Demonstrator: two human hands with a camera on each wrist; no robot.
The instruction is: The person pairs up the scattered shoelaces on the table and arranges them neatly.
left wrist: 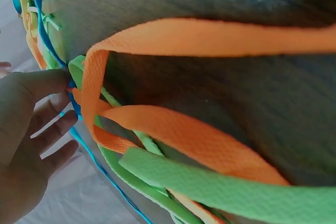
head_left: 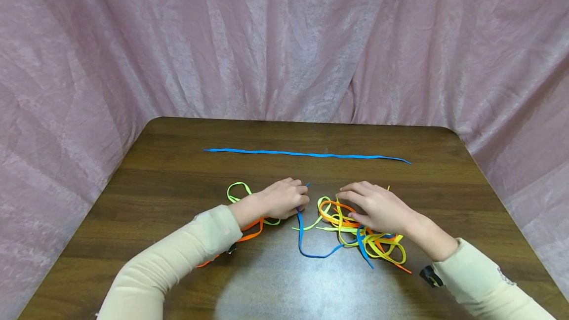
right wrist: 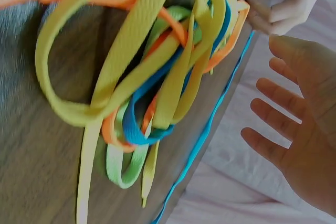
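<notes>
My left hand (head_left: 284, 198) pinches a dark blue lace (head_left: 301, 231) between thumb and index finger; the lace curves down and right into a tangled pile. In the left wrist view the blue lace (left wrist: 43, 24) runs to the fingertips of that hand (left wrist: 26, 124), beside orange (left wrist: 199, 38) and green (left wrist: 226, 195) laces. Over the pile of yellow (head_left: 397, 252), orange, green and blue laces hovers my right hand (head_left: 378, 206), fingers spread. The right wrist view has this hand (right wrist: 307, 114) relaxed and holding nothing, next to the yellow lace (right wrist: 44, 72).
A light blue lace (head_left: 284, 152) lies stretched from left to right across the far part of the wooden table (head_left: 178, 132). Orange and green laces (head_left: 240, 185) lie under and around my left forearm. Pink curtains (head_left: 266, 38) hang behind the table.
</notes>
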